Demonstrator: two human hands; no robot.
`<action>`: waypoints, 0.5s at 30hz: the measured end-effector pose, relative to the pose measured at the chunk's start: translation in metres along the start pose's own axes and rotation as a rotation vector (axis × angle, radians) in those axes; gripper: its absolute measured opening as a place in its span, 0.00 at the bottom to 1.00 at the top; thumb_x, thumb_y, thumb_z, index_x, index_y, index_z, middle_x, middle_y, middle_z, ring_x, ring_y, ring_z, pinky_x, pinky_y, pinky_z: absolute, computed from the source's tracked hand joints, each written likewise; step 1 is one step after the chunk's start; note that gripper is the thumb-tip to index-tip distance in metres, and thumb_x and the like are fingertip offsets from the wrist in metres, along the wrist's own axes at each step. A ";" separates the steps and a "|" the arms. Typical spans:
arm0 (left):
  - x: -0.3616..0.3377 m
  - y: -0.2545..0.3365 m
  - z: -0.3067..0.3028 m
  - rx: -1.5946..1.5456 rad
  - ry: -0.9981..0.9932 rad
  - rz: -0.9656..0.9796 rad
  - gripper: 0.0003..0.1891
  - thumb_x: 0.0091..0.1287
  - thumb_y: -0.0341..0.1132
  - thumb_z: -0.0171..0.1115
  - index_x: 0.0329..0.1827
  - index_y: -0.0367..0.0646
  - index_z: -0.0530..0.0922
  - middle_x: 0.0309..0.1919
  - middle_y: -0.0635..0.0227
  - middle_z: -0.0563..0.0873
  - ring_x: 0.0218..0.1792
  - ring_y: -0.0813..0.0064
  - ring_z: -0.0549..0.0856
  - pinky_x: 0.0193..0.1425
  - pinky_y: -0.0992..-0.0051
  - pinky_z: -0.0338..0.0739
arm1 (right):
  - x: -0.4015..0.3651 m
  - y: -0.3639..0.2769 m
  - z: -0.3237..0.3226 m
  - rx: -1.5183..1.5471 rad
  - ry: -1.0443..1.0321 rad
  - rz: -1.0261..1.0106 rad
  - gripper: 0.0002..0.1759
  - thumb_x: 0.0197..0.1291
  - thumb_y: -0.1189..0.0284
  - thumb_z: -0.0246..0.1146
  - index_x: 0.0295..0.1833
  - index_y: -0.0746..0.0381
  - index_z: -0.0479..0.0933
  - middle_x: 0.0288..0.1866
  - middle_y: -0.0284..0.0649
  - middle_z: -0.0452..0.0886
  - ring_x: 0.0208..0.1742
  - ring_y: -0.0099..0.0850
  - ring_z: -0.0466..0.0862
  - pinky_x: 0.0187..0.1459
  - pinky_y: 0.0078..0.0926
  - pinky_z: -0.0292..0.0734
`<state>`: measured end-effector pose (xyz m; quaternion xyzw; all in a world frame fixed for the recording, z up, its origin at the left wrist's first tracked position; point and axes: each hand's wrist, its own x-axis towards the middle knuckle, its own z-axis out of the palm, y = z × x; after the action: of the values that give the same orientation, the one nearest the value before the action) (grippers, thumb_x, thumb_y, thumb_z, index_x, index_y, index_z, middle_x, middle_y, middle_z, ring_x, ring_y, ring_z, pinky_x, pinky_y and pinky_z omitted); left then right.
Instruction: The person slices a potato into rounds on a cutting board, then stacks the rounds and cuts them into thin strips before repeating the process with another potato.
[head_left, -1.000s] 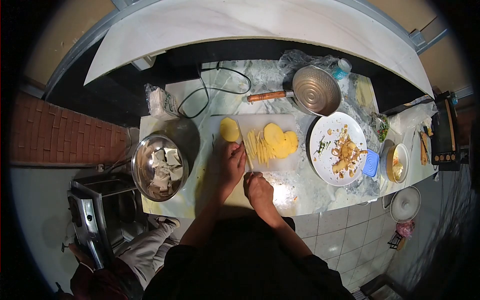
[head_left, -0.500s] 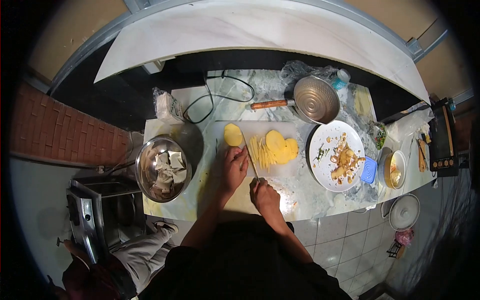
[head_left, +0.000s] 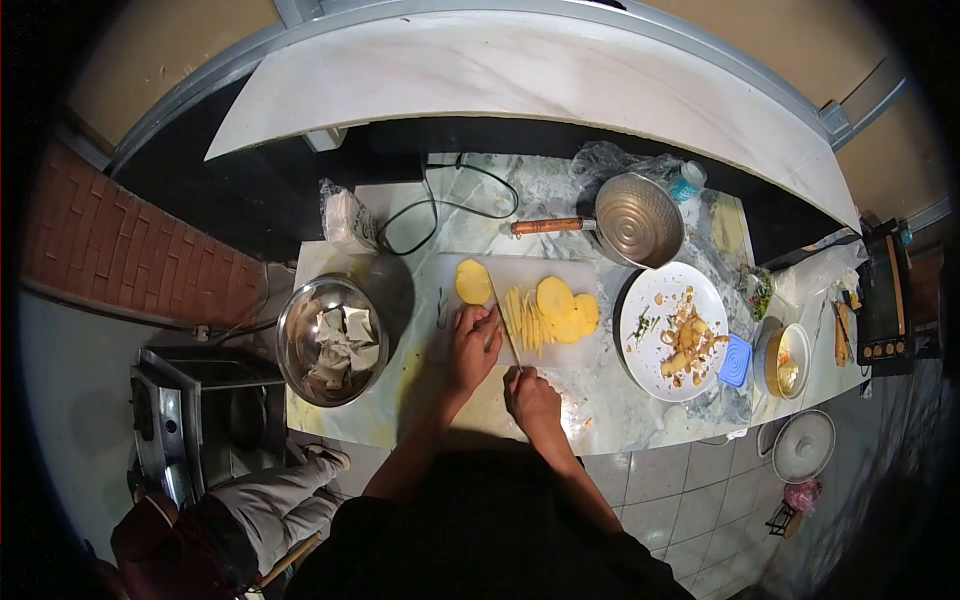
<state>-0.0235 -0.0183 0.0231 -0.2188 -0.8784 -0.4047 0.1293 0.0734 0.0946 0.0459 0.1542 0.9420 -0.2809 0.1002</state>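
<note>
My right hand [head_left: 535, 402] is wrapped round the handle of a knife [head_left: 508, 333], whose blade points away from me over the white cutting board [head_left: 449, 325]. My left hand [head_left: 475, 352] lies on the board just left of the blade, fingers bent together against the lower end of a yellow potato slice [head_left: 474, 282]; whether it grips the slice is hidden. Right of the blade lie thin potato strips [head_left: 524, 318], and beside them several round potato slices [head_left: 556, 297] overlap.
A steel bowl [head_left: 292, 343] with pale pieces stands at left, a white plate [head_left: 652, 374] of peelings at right. Behind are a pan [head_left: 640, 220] and a black cable [head_left: 436, 212]. A person [head_left: 185, 545] is at lower left, near a stove [head_left: 170, 430].
The whole view has shifted, so the counter sits slightly lower in the frame. The person at lower left has moved further into view. My hands remain around the knife and slice.
</note>
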 end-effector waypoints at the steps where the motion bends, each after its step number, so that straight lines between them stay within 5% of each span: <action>1: -0.001 0.000 0.000 0.005 -0.001 0.005 0.20 0.54 0.23 0.63 0.52 0.32 0.80 0.40 0.58 0.76 0.44 0.61 0.75 0.51 0.67 0.72 | -0.005 0.000 -0.004 0.005 0.001 0.002 0.17 0.68 0.63 0.49 0.41 0.69 0.72 0.26 0.59 0.80 0.29 0.56 0.82 0.33 0.52 0.77; 6: -0.002 0.001 0.001 -0.026 -0.014 -0.023 0.21 0.54 0.23 0.64 0.53 0.32 0.79 0.40 0.59 0.76 0.45 0.62 0.75 0.52 0.67 0.72 | -0.018 0.004 -0.006 0.018 0.010 0.028 0.16 0.69 0.62 0.49 0.41 0.64 0.72 0.27 0.57 0.81 0.30 0.55 0.83 0.35 0.50 0.79; 15: 0.000 0.007 -0.005 -0.100 -0.019 -0.062 0.19 0.58 0.23 0.62 0.54 0.35 0.79 0.42 0.56 0.77 0.45 0.59 0.78 0.52 0.67 0.73 | -0.006 0.007 -0.007 0.249 0.118 -0.097 0.17 0.69 0.66 0.49 0.39 0.70 0.74 0.29 0.63 0.79 0.34 0.62 0.79 0.36 0.55 0.74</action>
<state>-0.0203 -0.0180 0.0309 -0.2014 -0.8648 -0.4496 0.0972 0.0803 0.1031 0.0499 0.1362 0.9105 -0.3904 0.0111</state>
